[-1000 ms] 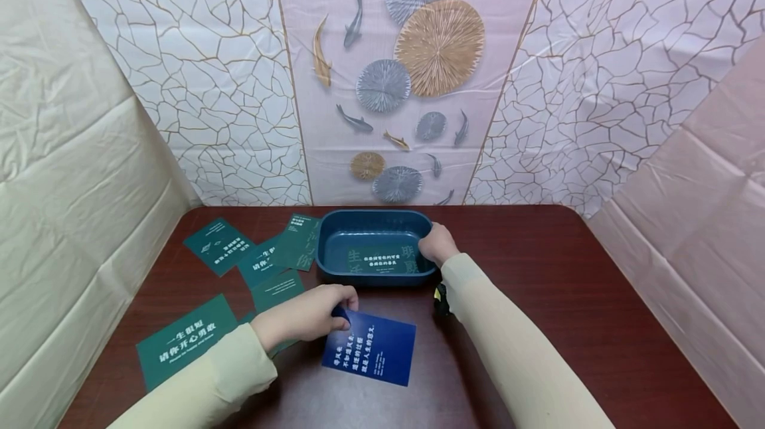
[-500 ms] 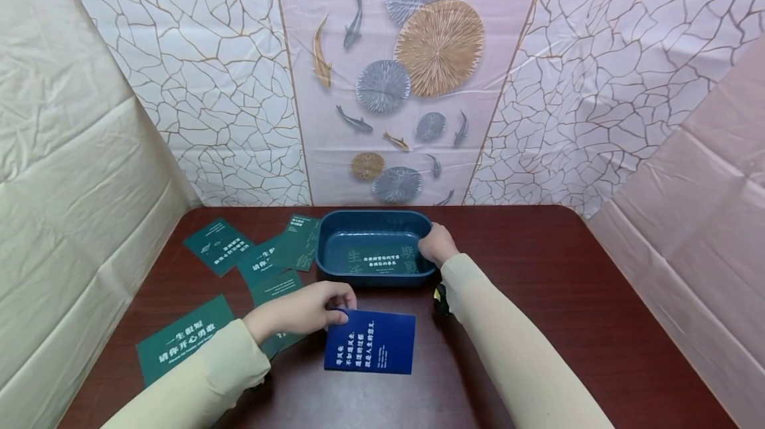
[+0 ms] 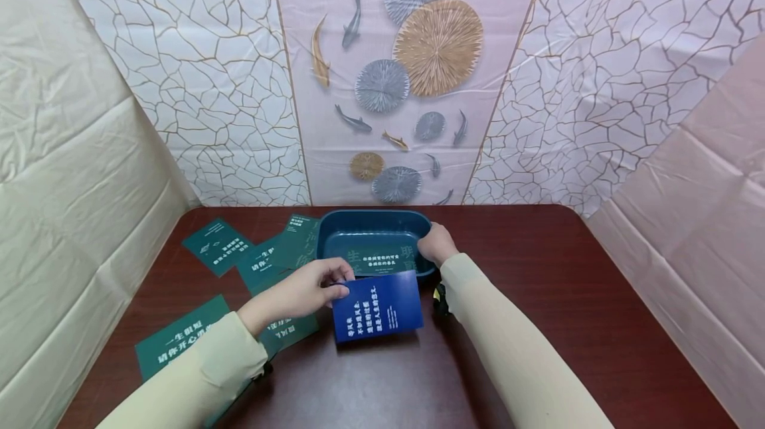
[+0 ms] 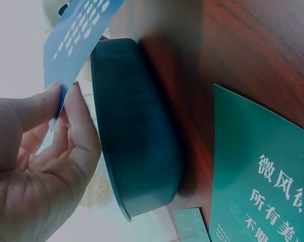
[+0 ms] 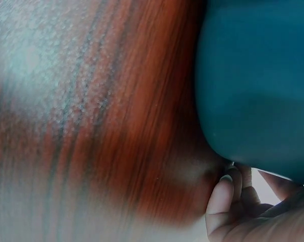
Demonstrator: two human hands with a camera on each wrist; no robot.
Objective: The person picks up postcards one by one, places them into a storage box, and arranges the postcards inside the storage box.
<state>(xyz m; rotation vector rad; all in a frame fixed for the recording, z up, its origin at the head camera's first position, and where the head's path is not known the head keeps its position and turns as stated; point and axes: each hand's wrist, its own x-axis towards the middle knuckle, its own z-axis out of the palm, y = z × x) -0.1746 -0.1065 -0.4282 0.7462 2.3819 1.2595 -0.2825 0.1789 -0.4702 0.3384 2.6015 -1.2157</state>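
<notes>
My left hand [image 3: 307, 291] pinches a dark blue postcard [image 3: 379, 306] with white lettering by its left edge, between thumb and fingers. The postcard is raised and tilted, overlapping the near rim of a teal plastic bin [image 3: 374, 218] in the head view. From the left wrist, the same postcard [image 4: 78, 43] appears beside the bin's outer wall [image 4: 134, 126]. At the bin's right end, my right hand [image 3: 438, 244] grips the rim, its fingers [image 5: 221, 196] curled against that end. Inside the bin lies a green postcard [image 3: 382, 260] with white text.
Several green postcards lie on the dark red wooden table [image 3: 538, 296] to the left. One [image 3: 179, 336] is at the front left, another [image 3: 218, 245] at the back left. Patterned cloth walls [image 3: 382, 103] enclose the back and sides.
My left hand has lifted the blue postcard off the table and moved it up and slightly right, towards the bin. The right hand and the bin have stayed put.
</notes>
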